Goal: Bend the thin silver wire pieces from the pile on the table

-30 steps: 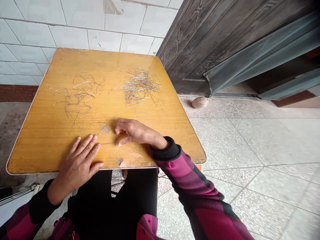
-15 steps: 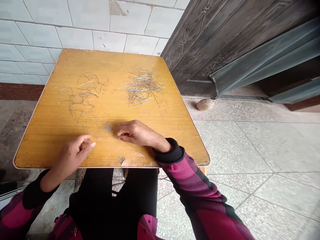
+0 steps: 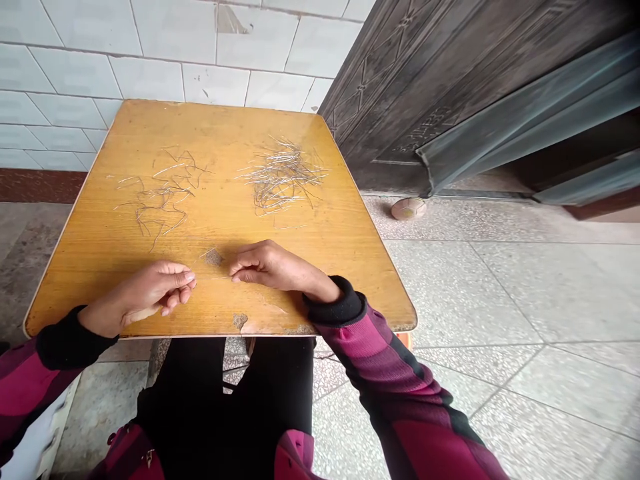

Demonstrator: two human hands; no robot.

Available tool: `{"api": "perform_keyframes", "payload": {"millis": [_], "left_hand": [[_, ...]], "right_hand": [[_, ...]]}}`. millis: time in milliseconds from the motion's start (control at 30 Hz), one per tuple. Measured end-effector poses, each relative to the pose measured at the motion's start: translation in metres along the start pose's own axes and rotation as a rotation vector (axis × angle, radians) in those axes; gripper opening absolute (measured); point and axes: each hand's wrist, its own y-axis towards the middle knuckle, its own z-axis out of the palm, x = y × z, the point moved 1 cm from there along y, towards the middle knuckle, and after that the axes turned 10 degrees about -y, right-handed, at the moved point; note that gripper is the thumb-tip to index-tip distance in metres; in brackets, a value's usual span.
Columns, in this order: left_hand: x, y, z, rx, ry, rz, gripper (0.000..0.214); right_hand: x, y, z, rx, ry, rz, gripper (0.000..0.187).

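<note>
A thin metal wire (image 3: 213, 278) lies stretched across the near part of the yellow wooden table (image 3: 90, 240). My left hand (image 3: 145, 293) pinches its left end with the fingers curled. At the wire's right end my right hand (image 3: 270, 267) is also closed in a pinch. A loose heap of straight silver wires (image 3: 283, 175) lies at the far right of the table. Several bent wires (image 3: 160, 193) are scattered at the far left. Both sleeves are magenta and black.
The table stands against a white tiled wall (image 3: 150, 47). A dark metal door (image 3: 450, 87) is at the right, with a small ball (image 3: 409, 209) on the speckled floor tiles beside it. The tabletop has chipped spots near its front edge.
My left hand went from lying flat on the table to a closed pinch at the wire's left end. My right hand stayed nearly in place, still curled.
</note>
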Motion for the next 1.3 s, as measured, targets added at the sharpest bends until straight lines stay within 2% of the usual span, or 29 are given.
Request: {"api": "perform_keyframes", "payload": {"millis": [100,267,333,467,667,867,1100,1300], "left_hand": [[0.005,-0.003,-0.001,0.005,-0.021,0.021,0.026],[0.008,-0.009,0.003,0.039,0.009,0.07,0.028],[0.007,-0.01,0.005,0.052,0.006,0.078,0.028],[0.007,-0.012,0.006,0.056,-0.016,0.087,0.03],[0.013,-0.01,0.003,0.034,0.012,0.087,0.03],[0.009,-0.003,0.005,0.024,0.074,0.075,0.029],[-0.008,0.017,0.017,0.043,0.383,0.088,0.035],[-0.018,0.023,0.016,-0.08,0.649,0.23,0.031]], "right_hand": [[-0.006,0.0,-0.002,0.09,0.201,0.064,0.018],[-0.016,-0.001,0.003,0.316,0.485,0.15,0.032],[-0.019,0.0,0.006,0.336,0.575,0.157,0.035],[-0.022,0.003,0.011,0.293,0.675,0.186,0.038],[-0.024,0.002,0.007,0.299,0.563,0.263,0.026],[-0.023,-0.002,-0.007,0.269,0.325,0.241,0.018],[-0.017,-0.01,-0.021,0.375,0.15,0.315,0.013],[-0.017,-0.014,-0.027,0.406,0.069,0.376,0.015]]}}
